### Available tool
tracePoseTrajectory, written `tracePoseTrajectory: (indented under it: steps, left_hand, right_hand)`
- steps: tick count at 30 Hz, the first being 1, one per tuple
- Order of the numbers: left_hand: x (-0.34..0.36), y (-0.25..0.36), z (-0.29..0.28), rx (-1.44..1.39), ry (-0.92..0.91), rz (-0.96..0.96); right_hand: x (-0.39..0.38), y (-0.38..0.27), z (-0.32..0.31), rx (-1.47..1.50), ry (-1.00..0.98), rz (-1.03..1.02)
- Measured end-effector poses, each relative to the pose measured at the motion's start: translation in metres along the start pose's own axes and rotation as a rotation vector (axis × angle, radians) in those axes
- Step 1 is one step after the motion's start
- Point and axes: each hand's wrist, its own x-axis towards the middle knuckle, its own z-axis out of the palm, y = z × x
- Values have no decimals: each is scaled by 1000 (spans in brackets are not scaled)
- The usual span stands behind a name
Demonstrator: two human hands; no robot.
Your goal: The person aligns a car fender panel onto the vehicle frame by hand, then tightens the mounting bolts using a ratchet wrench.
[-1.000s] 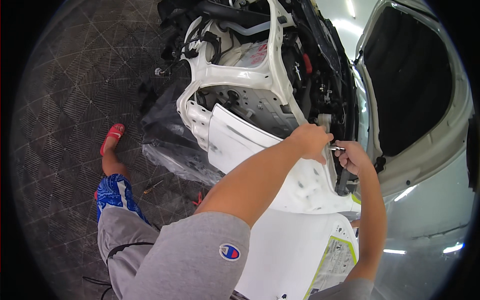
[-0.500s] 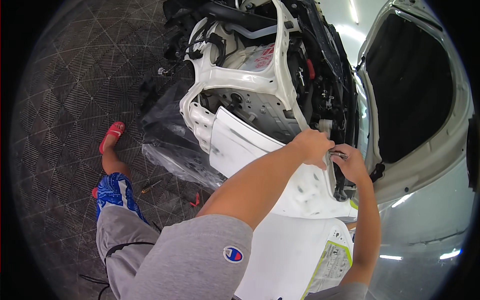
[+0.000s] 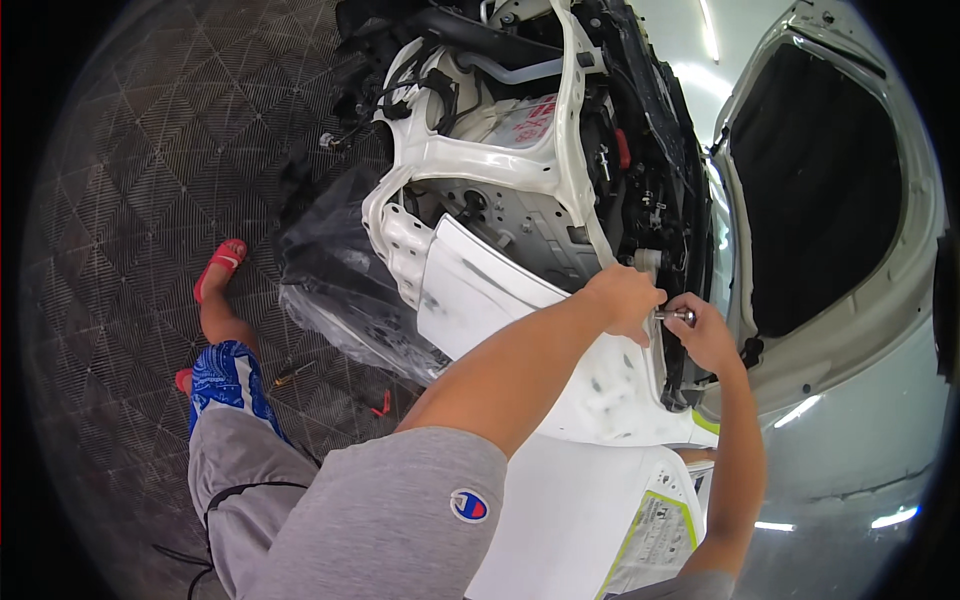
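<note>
My left hand (image 3: pixel 625 300) is closed at the upper edge of the white fender (image 3: pixel 600 385) with its dull grey patches, beside a seam; what its fingertips grip is hidden. Just to its right, my right hand (image 3: pixel 700 330) grips a small silver metal tool (image 3: pixel 672 316) pointing left toward my left hand; the tool's far end is partly hidden. A white metal inner structure (image 3: pixel 485 160) with a dark engine bay (image 3: pixel 660 180) lies above my hands.
The open hood (image 3: pixel 815 190) stands at the right. A white door panel (image 3: pixel 560 500) with green masking tape is below the fender. At left, crumpled plastic sheeting (image 3: pixel 330 280) lies by the fender; a red tool (image 3: pixel 382 405) and a small yellow-handled tool (image 3: pixel 290 380) are on the tiled floor.
Both hands sit a little lower in the picture, as does the car. My right hand's fingers and the silver tool have changed angle slightly as they turned beside my left hand.
</note>
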Motion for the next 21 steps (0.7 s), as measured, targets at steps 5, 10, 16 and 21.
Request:
tracePoseTrajectory:
  steps: [5,10,16,21]
  left_hand:
    - [-4,-2,1,-2,22,-3]
    - [-3,0,0,-1,35,7]
    - [-5,-4,1,-10,20,-15]
    - [-3,-2,2,2,45,22]
  right_hand:
    - [-1,18,17,-23,99,-258]
    - [2,15,13,887,-107,382]
    - [-4,-26,5,123,-65,237]
    - [-1,14,8,-298,152,-395]
